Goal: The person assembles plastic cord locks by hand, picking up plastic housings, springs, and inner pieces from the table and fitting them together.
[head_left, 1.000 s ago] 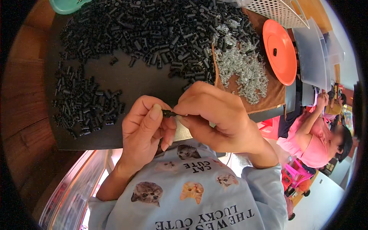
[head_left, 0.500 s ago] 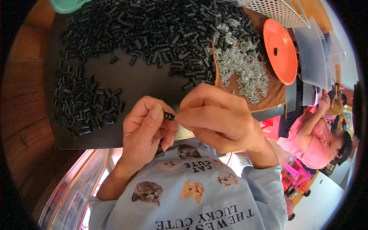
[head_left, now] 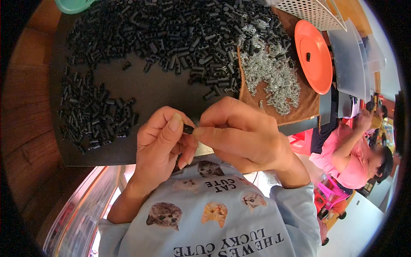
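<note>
A small black plastic cord lock [head_left: 187, 129] is held above the table's near edge, between my two hands. My left hand [head_left: 158, 147] pinches it between thumb and fingers, with the other fingers curled. At its right end, the thumb and fingertips of my right hand [head_left: 248, 139] close on it and hide that end. Beyond my hands a big heap of black cord lock parts [head_left: 171, 38] covers the far table. To the left lies a smaller pile of black pieces [head_left: 96, 113]. Many metal springs [head_left: 267, 70] are spread on a brown cloth [head_left: 306, 112] at the right.
An orange plate [head_left: 319, 75] with one black piece [head_left: 308, 56] on it stands right of the springs. Behind are a white perforated basket [head_left: 310, 13] and a clear plastic bin [head_left: 349, 60]. A green bowl [head_left: 75, 5] is far left. A person in pink [head_left: 342, 150] sits right.
The cord lock has turned slightly between my fingertips, its face looking smoother. My right hand has shifted a little. The person in pink has moved an arm.
</note>
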Demonstrator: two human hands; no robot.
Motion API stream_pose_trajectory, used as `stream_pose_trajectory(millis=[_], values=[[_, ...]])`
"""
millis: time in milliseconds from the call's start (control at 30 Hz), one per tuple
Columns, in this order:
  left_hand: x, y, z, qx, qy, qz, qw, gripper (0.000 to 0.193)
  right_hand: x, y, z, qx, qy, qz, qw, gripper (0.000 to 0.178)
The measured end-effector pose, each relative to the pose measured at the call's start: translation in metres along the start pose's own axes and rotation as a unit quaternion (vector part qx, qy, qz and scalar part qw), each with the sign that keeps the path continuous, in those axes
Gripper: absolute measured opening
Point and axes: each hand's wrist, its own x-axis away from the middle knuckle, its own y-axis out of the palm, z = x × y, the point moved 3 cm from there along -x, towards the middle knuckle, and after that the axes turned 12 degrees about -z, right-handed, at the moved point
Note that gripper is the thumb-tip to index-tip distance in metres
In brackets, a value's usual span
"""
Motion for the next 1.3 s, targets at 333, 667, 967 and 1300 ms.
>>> stream_pose_trajectory(millis=[333, 667, 967, 1300], values=[[0.0, 0.002, -0.002, -0.07, 0.045, 0.005, 0.997, 0.027, 0.0, 0.001, 0.004, 0.003, 0.004, 0.019, 1.0, 0.03], [0.002, 0.003, -0.002, -0.05, 0.036, 0.006, 0.998, 0.027, 0.001, -0.003, 0.002, -0.034, 0.001, 0.035, 0.999, 0.025], [0.003, 0.005, -0.001, -0.08, 0.028, -0.004, 0.996, 0.027, 0.001, -0.008, -0.004, -0.009, 0.005, -0.009, 1.0, 0.022], [0.004, 0.004, -0.004, -0.136, 0.101, 0.012, 0.985, 0.027, -0.001, -0.005, -0.007, -0.022, 0.04, 0.01, 0.999, 0.024]])
